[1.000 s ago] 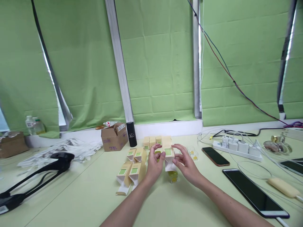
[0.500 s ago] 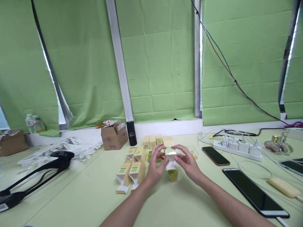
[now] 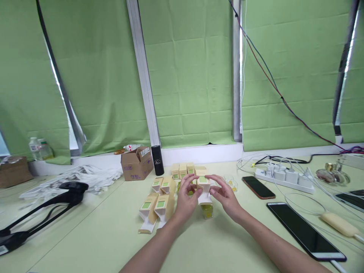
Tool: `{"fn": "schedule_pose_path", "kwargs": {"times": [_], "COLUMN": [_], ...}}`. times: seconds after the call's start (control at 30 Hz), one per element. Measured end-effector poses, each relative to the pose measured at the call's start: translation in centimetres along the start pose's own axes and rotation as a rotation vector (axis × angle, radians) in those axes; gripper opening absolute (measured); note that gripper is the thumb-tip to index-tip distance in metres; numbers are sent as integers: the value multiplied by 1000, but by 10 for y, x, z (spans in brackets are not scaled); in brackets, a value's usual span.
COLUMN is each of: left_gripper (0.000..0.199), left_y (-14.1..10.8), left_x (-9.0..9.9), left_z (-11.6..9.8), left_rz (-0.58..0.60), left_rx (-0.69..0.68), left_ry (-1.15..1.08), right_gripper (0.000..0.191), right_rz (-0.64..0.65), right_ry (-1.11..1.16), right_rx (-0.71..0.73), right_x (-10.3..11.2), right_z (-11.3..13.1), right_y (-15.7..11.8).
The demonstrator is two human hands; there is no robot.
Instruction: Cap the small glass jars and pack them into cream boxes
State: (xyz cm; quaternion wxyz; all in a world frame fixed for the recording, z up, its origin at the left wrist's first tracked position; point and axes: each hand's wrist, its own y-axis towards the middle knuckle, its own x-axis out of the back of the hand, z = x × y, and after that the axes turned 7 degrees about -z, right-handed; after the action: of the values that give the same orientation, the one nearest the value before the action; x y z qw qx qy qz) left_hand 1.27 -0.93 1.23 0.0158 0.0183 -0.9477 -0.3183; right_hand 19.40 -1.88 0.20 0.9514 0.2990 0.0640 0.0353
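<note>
A small cream carton [image 3: 203, 185] with a green label patch stands upright between my hands, its white flap [image 3: 205, 199] hanging down towards me. My left hand [image 3: 187, 197] pinches the carton's left side between thumb and fingers. On the opposite side, my right hand [image 3: 226, 198] grips it the same way. Just in front of the flap sits a small clear container [image 3: 207, 211] with yellow-green contents. Left of my hands are several similar cartons [image 3: 149, 206], the nearest with flaps open. More cartons [image 3: 183, 170] stand behind, and green items partly show behind my left fingers.
Clear containers [image 3: 231, 182] lie right of my hands. Further right are a phone [image 3: 258, 187], a larger phone [image 3: 305, 230], a power strip [image 3: 284, 178] and loose cables. A cardboard box [image 3: 137, 165] and black cylinder [image 3: 157, 160] stand behind; a black frame-like object [image 3: 54, 206] lies left.
The carton's label now shows green where it glared white, so the carton has tilted slightly. Both hands keep almost the same place around it.
</note>
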Motion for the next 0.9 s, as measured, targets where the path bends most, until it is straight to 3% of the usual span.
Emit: {"fn": "schedule_pose_path", "kwargs": {"times": [0.4,0.9], "left_gripper": [31,33], "left_y": [2,-3], "left_x": [-2,-5], "left_z": [3,-6], "left_rz": [-52,-31], "left_rx": [5,41], "left_ry": [-54,-57], "right_gripper": [43,37], "right_rz": [-10,-61], "right_ry": [27,-29], "right_rx": [-16,-8], "right_x": [-3,-4], "right_z": [-1,-5], "right_y": [-1,0]}}
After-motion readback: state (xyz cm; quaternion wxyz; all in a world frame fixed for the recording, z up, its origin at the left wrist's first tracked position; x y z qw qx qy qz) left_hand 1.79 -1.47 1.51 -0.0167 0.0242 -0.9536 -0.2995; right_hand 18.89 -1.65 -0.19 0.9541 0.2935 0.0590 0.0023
